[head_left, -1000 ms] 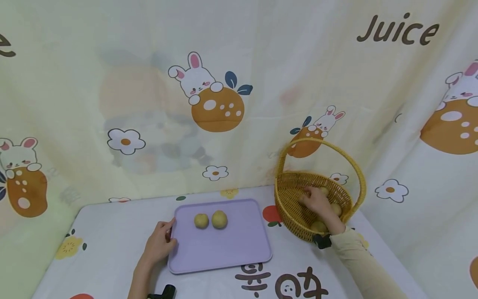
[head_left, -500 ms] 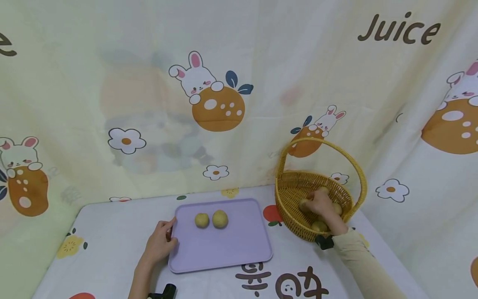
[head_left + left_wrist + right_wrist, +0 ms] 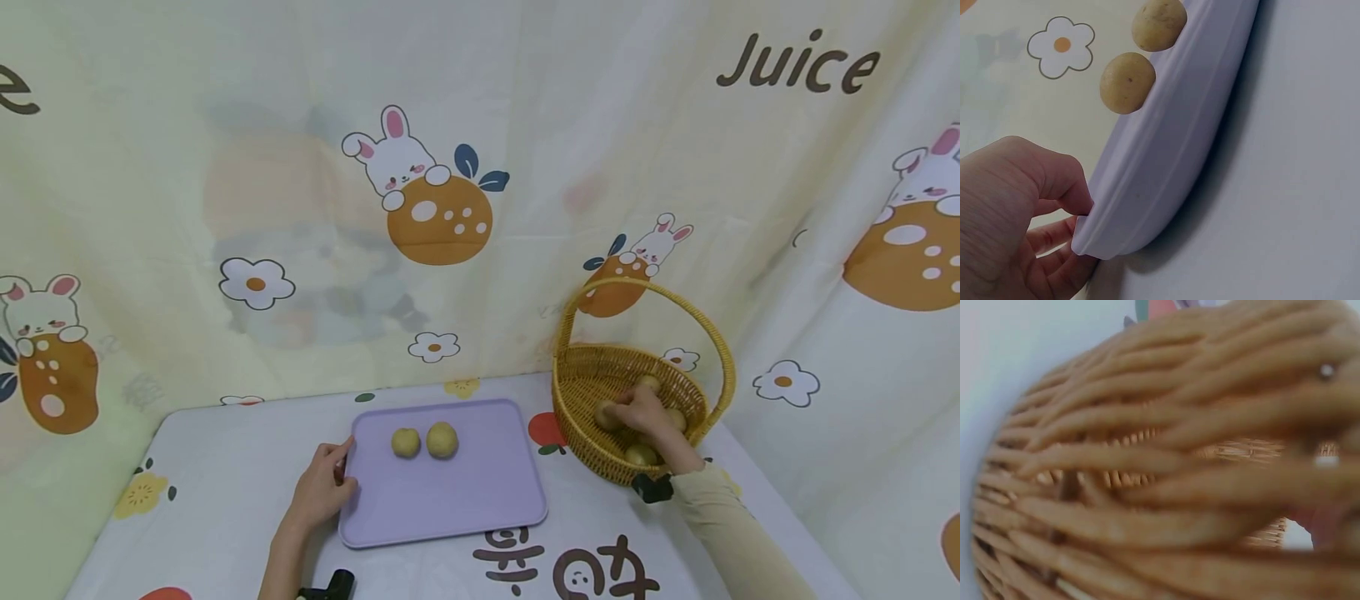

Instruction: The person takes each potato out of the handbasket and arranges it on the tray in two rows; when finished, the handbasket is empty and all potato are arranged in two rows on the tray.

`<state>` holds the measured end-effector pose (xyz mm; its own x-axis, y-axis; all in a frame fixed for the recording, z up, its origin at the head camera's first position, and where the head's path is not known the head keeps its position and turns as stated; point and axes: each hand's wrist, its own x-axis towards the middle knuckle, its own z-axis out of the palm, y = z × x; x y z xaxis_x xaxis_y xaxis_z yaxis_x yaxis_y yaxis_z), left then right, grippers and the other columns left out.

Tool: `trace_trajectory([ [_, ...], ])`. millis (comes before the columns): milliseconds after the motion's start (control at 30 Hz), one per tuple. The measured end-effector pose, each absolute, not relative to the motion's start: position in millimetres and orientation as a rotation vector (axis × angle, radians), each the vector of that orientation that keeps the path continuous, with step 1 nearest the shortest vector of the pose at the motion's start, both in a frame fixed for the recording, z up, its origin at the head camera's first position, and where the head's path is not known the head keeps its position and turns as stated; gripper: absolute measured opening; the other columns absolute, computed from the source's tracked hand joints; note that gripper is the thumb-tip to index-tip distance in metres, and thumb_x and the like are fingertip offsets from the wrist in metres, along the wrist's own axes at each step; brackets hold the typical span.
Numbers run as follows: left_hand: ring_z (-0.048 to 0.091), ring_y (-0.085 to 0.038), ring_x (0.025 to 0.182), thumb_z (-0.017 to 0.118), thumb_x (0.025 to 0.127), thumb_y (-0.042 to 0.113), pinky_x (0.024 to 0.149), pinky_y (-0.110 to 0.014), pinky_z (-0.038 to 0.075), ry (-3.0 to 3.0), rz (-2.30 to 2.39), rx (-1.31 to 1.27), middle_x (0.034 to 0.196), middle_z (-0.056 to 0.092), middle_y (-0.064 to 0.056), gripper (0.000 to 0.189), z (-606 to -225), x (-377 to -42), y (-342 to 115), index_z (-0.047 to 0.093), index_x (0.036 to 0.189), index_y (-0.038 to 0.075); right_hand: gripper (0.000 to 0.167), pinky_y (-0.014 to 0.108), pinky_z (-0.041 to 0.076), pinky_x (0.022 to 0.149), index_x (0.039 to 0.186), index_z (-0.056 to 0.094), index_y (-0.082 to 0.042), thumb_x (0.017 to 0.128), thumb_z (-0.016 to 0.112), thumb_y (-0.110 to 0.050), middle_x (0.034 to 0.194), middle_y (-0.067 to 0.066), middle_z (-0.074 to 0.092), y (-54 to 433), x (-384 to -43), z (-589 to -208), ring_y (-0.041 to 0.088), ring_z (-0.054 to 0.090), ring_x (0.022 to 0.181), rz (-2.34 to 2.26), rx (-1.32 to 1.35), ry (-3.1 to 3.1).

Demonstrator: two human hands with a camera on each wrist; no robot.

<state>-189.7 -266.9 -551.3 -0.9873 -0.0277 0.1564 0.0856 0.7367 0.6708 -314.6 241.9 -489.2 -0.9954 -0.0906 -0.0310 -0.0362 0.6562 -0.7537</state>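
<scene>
Head view: right hand (image 3: 647,414) has shifted slightly toward the person inside wicker basket (image 3: 587,383), fingertips at potato (image 3: 603,417), can't tell if gripped; it's still basketed. Left hand (image 3: 321,487) pinches lavender tray (image 3: 465,500) edge.

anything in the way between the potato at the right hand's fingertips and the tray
Yes: the left wall of the basket stands between that potato and the tray. Past it, only the tablecloth shows before the tray.
</scene>
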Motion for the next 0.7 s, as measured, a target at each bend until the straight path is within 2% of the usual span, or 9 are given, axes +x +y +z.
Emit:
trace_trajectory([
  [133,0.049,-0.016,0.077,0.064,0.076,0.001,0.065,-0.029,0.039,-2.780,-1.082,-0.042,0.109,0.050,-0.015,0.065,-551.5,-189.1,-267.2,0.050,0.139,-0.008,0.030,0.028,0.036,0.047,0.061,0.054,-0.006,0.088,0.066,-0.009,0.052,-0.006,0.039,237.8,-313.2,-488.0,0.010,0.038,0.047,-1.339,-0.064,2.729],
  [267,0.048,-0.015,0.077,0.064,0.076,0.001,0.065,-0.028,0.039,-2.777,-1.087,-0.040,0.109,0.050,-0.015,0.065,-552.5,-188.6,-267.7,0.049,0.139,-0.008,0.022,0.029,0.042,0.052,0.080,0.067,0.005,0.090,0.067,-0.016,0.060,-0.004,0.048,231.4,-311.8,-483.7,0.011,0.046,0.055,-1.366,-0.008,2.675],
  [333,0.048,-0.015,0.077,0.064,0.076,0.001,0.065,-0.028,0.039,-2.775,-1.091,-0.041,0.109,0.050,-0.015,0.065,-552.8,-188.3,-267.9,0.049,0.139,-0.008,0.029,0.030,0.046,0.057,0.094,0.069,0.009,0.091,0.067,-0.020,0.070,-0.002,0.054,227.7,-311.4,-482.4,0.010,0.050,0.060,-1.378,0.025,2.656],
  [467,0.048,-0.015,0.077,0.065,0.076,0.001,0.064,-0.028,0.039,-2.775,-1.089,-0.045,0.109,0.050,-0.015,0.065,-553.1,-188.3,-268.0,0.049,0.139,-0.008,0.043,0.037,0.055,0.074,0.118,0.063,0.013,0.093,0.066,-0.022,0.102,0.014,0.065,221.6,-309.6,-480.2,0.014,0.062,0.079,-1.446,0.066,2.597],
  [567,0.047,-0.015,0.077,0.064,0.077,0.001,0.064,-0.028,0.038,-2.778,-1.082,-0.047,0.108,0.050,-0.015,0.065,-552.6,-188.7,-267.4,0.049,0.139,-0.008,0.045,0.041,0.055,0.080,0.122,0.060,0.012,0.093,0.065,-0.022,0.111,0.017,0.064,217.7,-308.2,-477.9,0.017,0.065,0.084,-1.515,0.082,2.555],
  [700,0.047,-0.015,0.076,0.064,0.077,0.001,0.064,-0.028,0.038,-2.781,-1.079,-0.047,0.108,0.050,-0.014,0.065,-551.5,-189.3,-266.5,0.049,0.139,-0.008,0.045,0.041,0.056,0.080,0.124,0.061,0.009,0.093,0.066,-0.023,0.105,0.011,0.064,213.6,-307.6,-475.2,0.017,0.065,0.082,-1.577,0.091,2.509],
])
